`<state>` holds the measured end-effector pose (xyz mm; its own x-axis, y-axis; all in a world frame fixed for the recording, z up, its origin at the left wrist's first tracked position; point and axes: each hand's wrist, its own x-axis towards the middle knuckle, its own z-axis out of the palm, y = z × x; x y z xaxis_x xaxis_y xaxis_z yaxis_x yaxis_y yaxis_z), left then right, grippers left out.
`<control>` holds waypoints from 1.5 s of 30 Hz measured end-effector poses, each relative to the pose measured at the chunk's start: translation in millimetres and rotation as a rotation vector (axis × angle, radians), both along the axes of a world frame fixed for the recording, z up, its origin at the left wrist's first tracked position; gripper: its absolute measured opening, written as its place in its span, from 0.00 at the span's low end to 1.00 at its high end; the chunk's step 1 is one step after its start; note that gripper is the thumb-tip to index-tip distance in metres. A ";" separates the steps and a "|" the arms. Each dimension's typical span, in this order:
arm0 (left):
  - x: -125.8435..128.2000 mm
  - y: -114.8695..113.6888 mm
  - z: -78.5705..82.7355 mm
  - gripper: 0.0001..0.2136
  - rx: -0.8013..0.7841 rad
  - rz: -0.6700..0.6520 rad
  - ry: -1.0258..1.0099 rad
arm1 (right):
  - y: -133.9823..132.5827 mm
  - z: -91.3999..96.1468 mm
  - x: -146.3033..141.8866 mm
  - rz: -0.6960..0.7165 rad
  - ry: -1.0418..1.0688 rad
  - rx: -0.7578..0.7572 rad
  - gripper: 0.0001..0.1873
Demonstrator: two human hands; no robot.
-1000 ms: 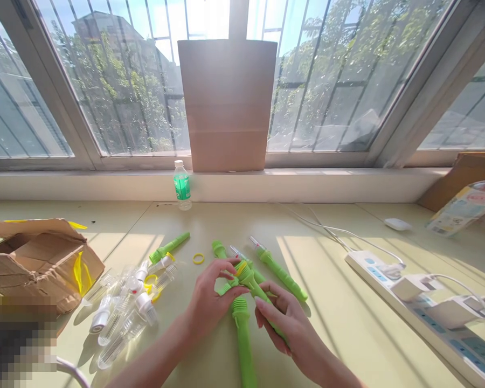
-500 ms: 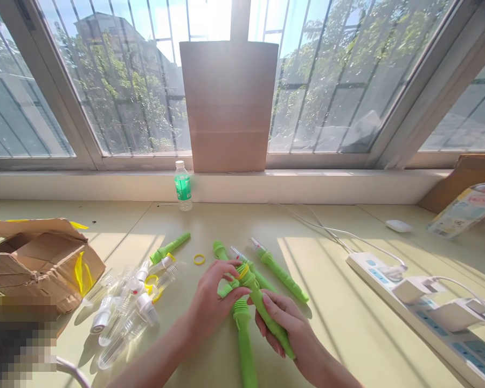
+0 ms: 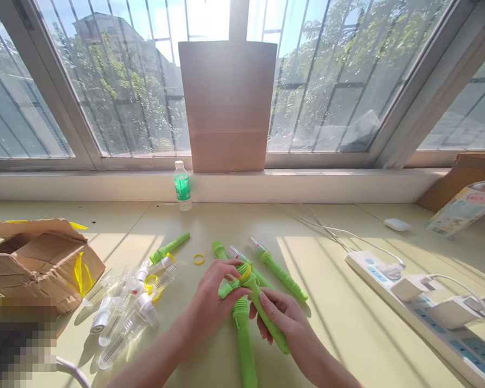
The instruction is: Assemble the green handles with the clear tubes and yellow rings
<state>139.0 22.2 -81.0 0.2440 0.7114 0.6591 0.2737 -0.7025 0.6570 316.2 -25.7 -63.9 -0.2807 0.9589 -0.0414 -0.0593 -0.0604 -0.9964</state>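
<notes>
My right hand (image 3: 286, 315) is wrapped round the body of a green plastic handle (image 3: 271, 323), held at a slant with its threaded end up and away from me. A yellow ring (image 3: 246, 271) sits round that threaded end. My left hand (image 3: 212, 291) has its fingertips and thumb closed about the ring end of the handle. Under my hands lies another green handle (image 3: 246, 350), pointing toward me. Beyond them are more green handles, one (image 3: 285, 275) with a clear tip fitted. A loose yellow ring (image 3: 199, 259) lies to the left of these.
At the left, clear tubes with white caps (image 3: 123, 318) lie in a pile beside an open cardboard box (image 3: 44, 269). A green handle (image 3: 170, 248) rests behind the pile. A bottle (image 3: 182, 186) stands by the sill. On the right is a power strip (image 3: 420, 312) with plugs and cables.
The lower end of the held handle has shifted slightly up and left with my right hand. My left hand stays at the ring end.
</notes>
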 end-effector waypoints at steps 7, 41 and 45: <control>-0.1 -0.4 1.5 0.09 0.002 -0.014 0.039 | -1.5 -7.4 1.1 -0.006 -0.019 -0.130 0.21; -2.3 1.9 -0.6 0.05 0.022 -0.015 0.058 | 2.6 0.8 4.5 -0.012 -0.104 0.006 0.19; -1.9 1.5 -1.7 0.08 0.042 -0.006 0.063 | 1.0 3.3 2.1 0.000 -0.124 -0.001 0.24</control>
